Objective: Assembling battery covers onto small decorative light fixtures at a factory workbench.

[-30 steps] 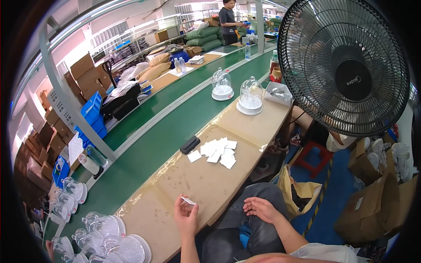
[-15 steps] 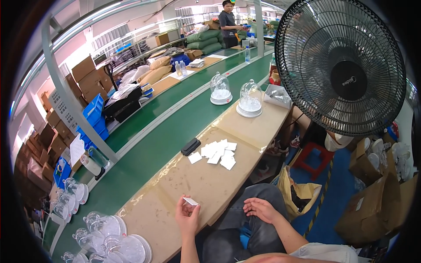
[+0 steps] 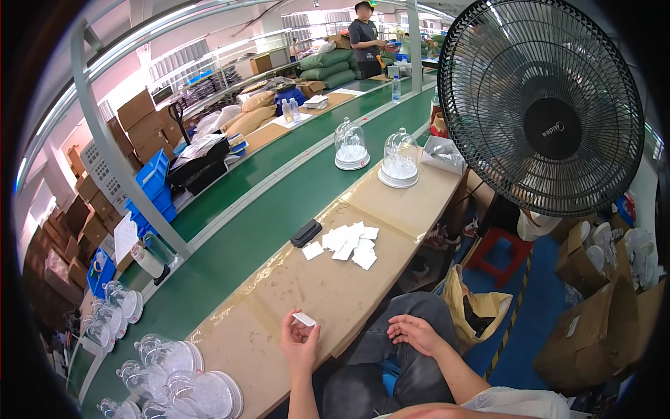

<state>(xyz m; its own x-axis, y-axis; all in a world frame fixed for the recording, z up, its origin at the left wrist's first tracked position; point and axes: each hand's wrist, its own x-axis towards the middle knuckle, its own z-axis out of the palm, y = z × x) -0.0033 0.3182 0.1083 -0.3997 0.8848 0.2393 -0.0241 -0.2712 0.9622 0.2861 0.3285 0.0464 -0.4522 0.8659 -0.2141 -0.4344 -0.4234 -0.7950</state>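
Observation:
Near the front edge of the cardboard-topped bench (image 3: 272, 311), my left hand (image 3: 300, 347) pinches a small flat white square piece (image 3: 303, 320) between thumb and fingers. Over my lap, my right hand (image 3: 417, 335) is held palm inward with its fingers loosely apart and nothing in it. Farther along the bench lies a loose pile of similar white squares (image 3: 347, 242), overlapping one another. Beside that pile, toward the green belt, rests a small black oblong object (image 3: 306, 234).
Two clear domes on white bases, a nearer one (image 3: 399, 164) and a farther one (image 3: 351, 148), stand upright beyond the pile. Several more domes (image 3: 213, 396) lie tilted at lower left. A green conveyor belt (image 3: 209, 290) runs alongside. A large black fan (image 3: 544, 119) looms at right.
The whole view has shifted very slightly. Both hands keep their pose, and the white square stays pinched in the left one.

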